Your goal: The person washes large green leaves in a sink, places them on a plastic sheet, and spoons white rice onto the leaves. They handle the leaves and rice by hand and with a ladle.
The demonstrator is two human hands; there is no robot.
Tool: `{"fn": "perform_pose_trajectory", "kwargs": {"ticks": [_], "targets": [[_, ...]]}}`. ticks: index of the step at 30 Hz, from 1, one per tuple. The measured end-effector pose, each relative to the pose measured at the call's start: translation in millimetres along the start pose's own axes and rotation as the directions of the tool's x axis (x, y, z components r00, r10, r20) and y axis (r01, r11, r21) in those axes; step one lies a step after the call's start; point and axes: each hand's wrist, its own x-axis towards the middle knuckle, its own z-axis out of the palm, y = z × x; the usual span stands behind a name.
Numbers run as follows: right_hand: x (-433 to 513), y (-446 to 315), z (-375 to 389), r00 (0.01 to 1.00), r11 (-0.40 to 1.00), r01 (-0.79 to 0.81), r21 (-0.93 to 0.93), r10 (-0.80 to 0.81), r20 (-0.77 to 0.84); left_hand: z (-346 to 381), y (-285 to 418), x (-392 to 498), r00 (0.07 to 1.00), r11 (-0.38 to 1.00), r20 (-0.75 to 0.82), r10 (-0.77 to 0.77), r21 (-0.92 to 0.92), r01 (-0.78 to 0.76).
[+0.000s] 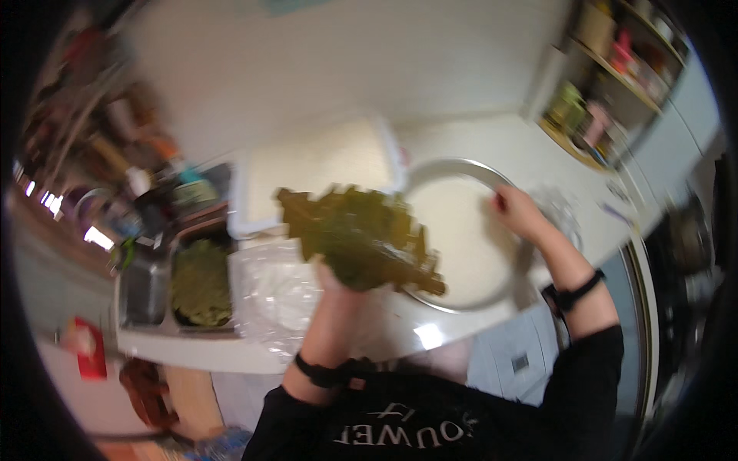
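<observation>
My left hand (pixel 340 282) holds up a spread of wet, green-brown leaves (pixel 363 236) with scalloped edges. It looks like several overlapping leaves, and they hide most of the fingers. My right hand (pixel 514 212) is over the right side of a wide, round metal basin (pixel 455 308) with its fingers drawn together. Blur leaves it unclear whether anything is pinched between them. Inside the basin is a smooth white mass (pixel 458 242). The held leaves overlap the basin's left rim in this view.
Behind the leaves lies a white-rimmed tray (pixel 323 161) with a cream surface. Clear plastic (pixel 274 294) rests left of my left hand. Similar leaves (pixel 202 282) fill one bowl of the metal sink (pixel 144 294). Shelves (pixel 611 69) stand at the back right.
</observation>
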Motion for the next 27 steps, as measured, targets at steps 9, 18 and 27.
{"fn": "perform_pose_trajectory", "kwargs": {"ticks": [9,18,27], "targets": [[-31,-43,-12,0.998,0.998,0.065,-0.003,-0.065,-0.023,-5,27,-33,0.952,0.965,-0.195,0.235,-0.069,-0.253],[-55,-136,-19,0.974,0.974,0.228,-0.011,-0.228,0.001,-53,81,-65,0.899,0.921,-0.255,0.355,-0.068,-0.383],[-111,-243,33,0.827,0.817,0.553,0.164,-0.562,0.011,-111,80,-74,0.796,0.893,-0.431,0.426,0.061,-0.445]]}}
